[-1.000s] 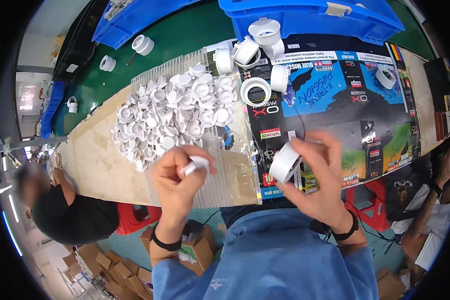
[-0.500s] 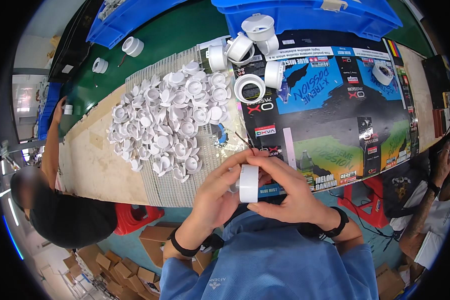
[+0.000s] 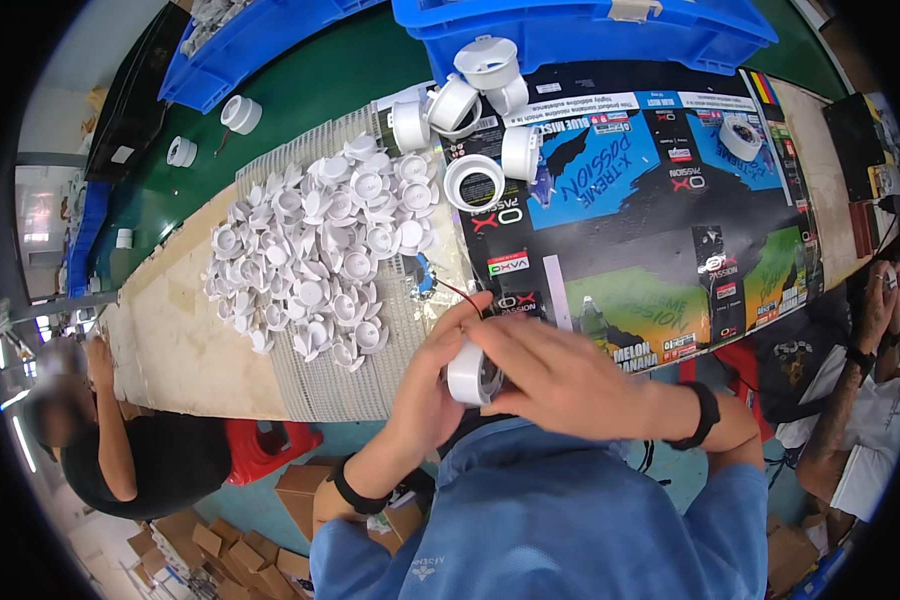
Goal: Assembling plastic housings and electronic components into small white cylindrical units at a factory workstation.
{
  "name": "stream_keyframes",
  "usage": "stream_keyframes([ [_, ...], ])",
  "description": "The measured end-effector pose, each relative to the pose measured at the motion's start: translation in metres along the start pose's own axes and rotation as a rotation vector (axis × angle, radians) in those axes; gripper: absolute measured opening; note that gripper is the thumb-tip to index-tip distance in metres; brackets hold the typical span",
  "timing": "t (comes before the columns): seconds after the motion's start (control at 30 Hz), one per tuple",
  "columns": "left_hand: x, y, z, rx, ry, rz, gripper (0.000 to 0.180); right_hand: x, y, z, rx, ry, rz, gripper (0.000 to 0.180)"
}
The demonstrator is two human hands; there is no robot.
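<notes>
- Black-clad co-worker (image 3: 160,450), far L, arm up by bench (image 3: 160,340) edge.
- 2 wht housings (image 3: 241,115) on green surface nr blue bin (image 3: 185,80) w/ wht parts.
- Red stool (image 3: 280,440) just below bench edge.
- Big pile of wht caps (image 3: 320,240), loose, partly on ribbed mat (image 3: 340,395), partly on bare wood.
- L hand (image 3: 425,385): fingers curled round wht cylinder, gripping its L side.
- Wht cylinder (image 3: 465,378): btw both hands, nr lower bench edge, R of mat; open end faces R. Dark red wire (image 3: 460,291) shows by L fingertips.
- Wht rings (image 3: 475,183), a cluster, farther up bench at L end of printed sheet (image 3: 610,250).
- R hand (image 3: 570,385): fingers bent over cyl.'s open side, thumb at lower edge, grasping it too; a bit blurred, some tips hidden.
- Lone wht ring (image 3: 741,138), dark inside, on sheet's upper R.
- 2nd co-worker's arm (image 3: 832,435), far R, blk wristband.
</notes>
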State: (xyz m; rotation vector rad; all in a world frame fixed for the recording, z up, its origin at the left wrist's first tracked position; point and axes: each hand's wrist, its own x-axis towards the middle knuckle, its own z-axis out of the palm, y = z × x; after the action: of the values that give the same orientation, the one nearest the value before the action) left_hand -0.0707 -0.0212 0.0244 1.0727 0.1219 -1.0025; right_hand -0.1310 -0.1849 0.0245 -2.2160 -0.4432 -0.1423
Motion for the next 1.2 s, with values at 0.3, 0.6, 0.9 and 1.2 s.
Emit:
stream_keyframes([
  [0.3, -0.004, 0.004, -0.026, -0.213, -0.145, 0.099, 0.037, 0.083, 0.075, -0.051, -0.801, 0.227, -0.126, 0.032],
  [0.6, 0.0, -0.006, -0.02, -0.146, -0.063, 0.249, 0.022, 0.033, 0.052, -0.071, -0.208, 0.208, 0.287, 0.029],
  [0.9, 0.006, -0.019, -0.002, -0.092, -0.014, 0.016, 0.055, -0.002, -0.009, -0.017, 0.203, 0.164, 0.026, 0.055],
  [1.2, 0.0, -0.021, -0.011, 0.417, 0.085, 0.352, 0.046, -0.015, -0.009, 0.0, 0.47, 0.221, 0.227, 0.055],
])
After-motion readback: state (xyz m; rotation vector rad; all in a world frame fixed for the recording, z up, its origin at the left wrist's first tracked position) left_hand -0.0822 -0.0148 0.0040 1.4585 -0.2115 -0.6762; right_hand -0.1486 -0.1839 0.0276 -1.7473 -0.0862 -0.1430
